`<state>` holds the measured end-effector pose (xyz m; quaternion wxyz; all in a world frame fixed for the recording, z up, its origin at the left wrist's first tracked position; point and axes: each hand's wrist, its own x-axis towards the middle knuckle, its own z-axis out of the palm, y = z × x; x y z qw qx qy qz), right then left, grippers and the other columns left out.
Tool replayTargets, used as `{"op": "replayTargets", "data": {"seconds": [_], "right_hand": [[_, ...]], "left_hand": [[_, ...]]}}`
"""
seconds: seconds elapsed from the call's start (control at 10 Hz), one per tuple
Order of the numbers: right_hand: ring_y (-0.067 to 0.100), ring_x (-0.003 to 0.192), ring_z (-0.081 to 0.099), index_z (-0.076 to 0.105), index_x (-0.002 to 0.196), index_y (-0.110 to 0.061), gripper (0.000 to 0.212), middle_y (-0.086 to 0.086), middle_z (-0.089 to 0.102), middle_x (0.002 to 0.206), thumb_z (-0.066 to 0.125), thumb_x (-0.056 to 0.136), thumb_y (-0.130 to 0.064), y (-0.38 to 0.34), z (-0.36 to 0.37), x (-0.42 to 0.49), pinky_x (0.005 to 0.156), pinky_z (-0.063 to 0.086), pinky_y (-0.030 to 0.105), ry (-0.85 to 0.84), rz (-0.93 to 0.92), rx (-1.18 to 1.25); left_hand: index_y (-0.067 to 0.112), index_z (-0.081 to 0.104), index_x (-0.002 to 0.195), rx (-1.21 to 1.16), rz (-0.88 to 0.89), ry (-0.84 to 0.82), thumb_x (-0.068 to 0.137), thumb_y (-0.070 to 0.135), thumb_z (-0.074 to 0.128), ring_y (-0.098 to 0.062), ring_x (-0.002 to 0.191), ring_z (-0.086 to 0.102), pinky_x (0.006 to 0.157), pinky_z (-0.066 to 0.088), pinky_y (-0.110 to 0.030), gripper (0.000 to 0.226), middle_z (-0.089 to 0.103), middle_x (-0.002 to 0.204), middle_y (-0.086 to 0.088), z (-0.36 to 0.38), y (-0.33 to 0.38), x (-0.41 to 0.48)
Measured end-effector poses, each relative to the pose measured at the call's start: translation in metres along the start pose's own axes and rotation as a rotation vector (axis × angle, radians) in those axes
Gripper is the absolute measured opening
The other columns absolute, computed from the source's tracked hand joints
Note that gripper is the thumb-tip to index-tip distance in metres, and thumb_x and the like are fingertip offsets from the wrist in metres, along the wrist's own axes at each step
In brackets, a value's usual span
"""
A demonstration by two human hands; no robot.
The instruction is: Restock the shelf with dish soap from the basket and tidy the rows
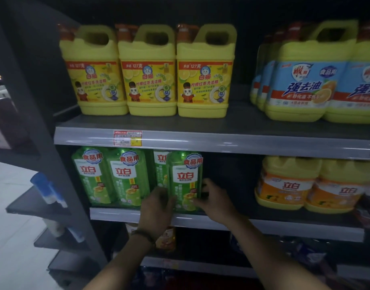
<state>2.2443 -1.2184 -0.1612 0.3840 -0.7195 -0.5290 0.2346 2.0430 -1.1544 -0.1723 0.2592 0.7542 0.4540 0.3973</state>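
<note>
left hand, right hand gripping green bottle, middle shelf

Upper shelf: 3 yellow jugs, blue-labelled jugs; lower shelf: green bottles, orange-labelled jugs.

You stand in dim light; at your left a pale floor lies beneath a dark side rack with tiered ledges.

I count three yellow handled plastic jugs with lemon labels, four green plastic bottles, two orange-labelled yellow jugs.
</note>
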Motion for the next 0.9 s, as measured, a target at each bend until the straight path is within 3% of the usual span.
{"op": "replayTargets", "data": {"seconds": [0.1,0.2,0.4,0.5,0.6,0.7,0.9], "right_hand": [[0.011,0.105,0.068,0.058,0.123,-0.026,0.049,-0.009,0.072,0.116,0.087,0.086,-0.035,-0.014,0.014,-0.001,0.081,0.055,0.027,0.032,0.006,-0.034],[0.016,0.108,0.069,0.055,0.115,-0.030,0.047,-0.009,0.075,0.114,0.089,0.083,-0.038,-0.020,0.030,0.003,0.089,0.060,0.041,0.055,0.013,-0.036],[0.023,0.113,0.068,0.053,0.111,-0.035,0.047,-0.003,0.074,0.118,0.089,0.082,-0.040,-0.030,0.057,0.017,0.092,0.061,0.048,0.073,0.017,-0.038],[0.025,0.110,0.070,0.053,0.111,-0.030,0.047,0.003,0.074,0.119,0.090,0.083,-0.038,-0.038,0.070,0.022,0.091,0.062,0.047,0.080,0.033,-0.051],[0.026,0.108,0.073,0.058,0.115,-0.021,0.045,0.006,0.075,0.120,0.089,0.085,-0.036,-0.037,0.079,0.028,0.089,0.063,0.045,0.092,0.050,-0.063],[0.028,0.109,0.071,0.060,0.113,-0.019,0.047,0.007,0.075,0.117,0.089,0.083,-0.041,-0.035,0.081,0.028,0.090,0.062,0.047,0.082,0.071,-0.088],[0.024,0.116,0.070,0.062,0.125,-0.019,0.040,0.007,0.073,0.129,0.081,0.094,-0.035,-0.038,0.069,0.013,0.096,0.060,0.039,0.000,0.064,-0.063]], "left_hand": [[0.023,0.063,0.106,-0.024,0.021,0.027,0.092,0.018,0.078,-0.019,0.089,0.069,0.076,0.054,-0.033,0.021,0.067,0.096,0.011,-0.002,-0.008,-0.013],[0.029,0.061,0.119,-0.044,0.034,-0.020,0.090,0.022,0.078,-0.012,0.098,0.066,0.082,0.054,-0.031,0.034,0.068,0.111,0.010,-0.008,-0.015,-0.019],[0.012,0.060,0.132,0.035,-0.032,-0.048,0.084,0.030,0.065,-0.023,0.105,0.056,0.088,0.051,-0.039,0.051,0.059,0.117,-0.005,-0.015,-0.029,-0.023],[0.003,0.056,0.134,0.052,-0.103,-0.058,0.082,0.028,0.065,-0.028,0.112,0.053,0.091,0.049,-0.039,0.058,0.055,0.123,-0.012,-0.014,-0.037,-0.025],[0.004,0.052,0.137,0.033,-0.093,-0.076,0.086,0.013,0.075,-0.030,0.114,0.053,0.091,0.047,-0.036,0.057,0.049,0.128,-0.010,-0.012,-0.038,-0.024],[0.005,0.048,0.144,0.040,-0.106,-0.097,0.087,0.013,0.077,-0.030,0.116,0.053,0.089,0.044,-0.030,0.065,0.042,0.135,-0.008,-0.012,-0.033,-0.025],[0.005,0.047,0.149,0.024,-0.084,-0.119,0.089,0.016,0.078,-0.030,0.132,0.048,0.110,0.040,-0.031,0.068,0.041,0.143,-0.012,-0.020,-0.032,-0.027]]}}
